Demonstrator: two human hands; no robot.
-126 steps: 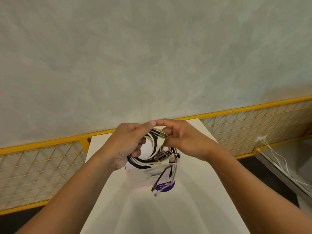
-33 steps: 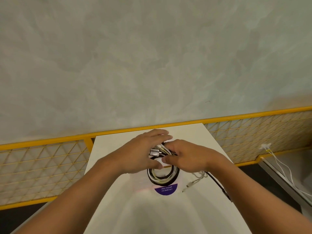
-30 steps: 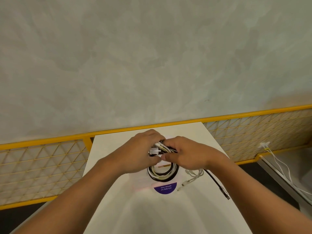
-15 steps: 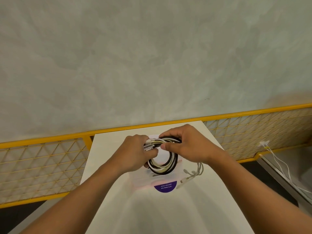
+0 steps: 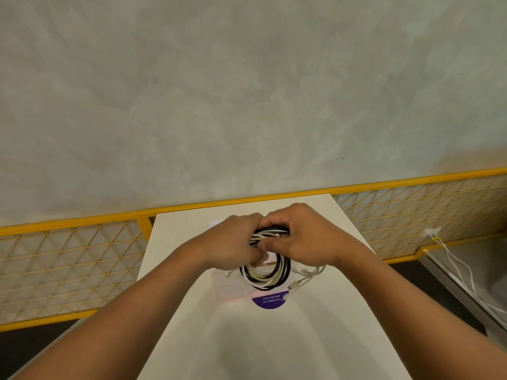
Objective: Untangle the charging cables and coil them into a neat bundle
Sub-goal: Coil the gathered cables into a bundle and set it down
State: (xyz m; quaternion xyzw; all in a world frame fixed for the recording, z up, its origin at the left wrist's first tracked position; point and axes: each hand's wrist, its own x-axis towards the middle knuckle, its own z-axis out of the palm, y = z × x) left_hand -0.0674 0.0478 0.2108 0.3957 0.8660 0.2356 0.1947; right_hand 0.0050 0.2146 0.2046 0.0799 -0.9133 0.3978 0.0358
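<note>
**Both hands closed on the top of the cable coil**

We see the coil of cables (image 5: 265, 278), black and white strands wound into one ring, in the middle of the white table (image 5: 274, 341). Its near arc hangs free below the hands. We cannot tell whether it touches the tabletop.

The left hand (image 5: 233, 244) and the right hand (image 5: 304, 238) meet at the far arc of the ring, knuckles almost touching. Both have their fingers curled round the bunched strands. The left thumb and the right thumb press in from the near side, so each hand grips the coil tightly rather than resting on it.

A loose white cable (image 5: 308, 274) trails out from under the right hand and runs to the right of the ring. Its plug end lies just beside the ring's near right edge.

Under the coil lies a pale sheet (image 5: 227, 290), and just nearer than it is a purple label (image 5: 270, 300) with small white lettering.

Beyond the table a yellow mesh fence (image 5: 68, 259) runs from left to right along the foot of a grey-green wall (image 5: 247, 91). At the far right, well apart from the table, two white leads (image 5: 461, 272) run from the fence down a grey ledge.
</note>
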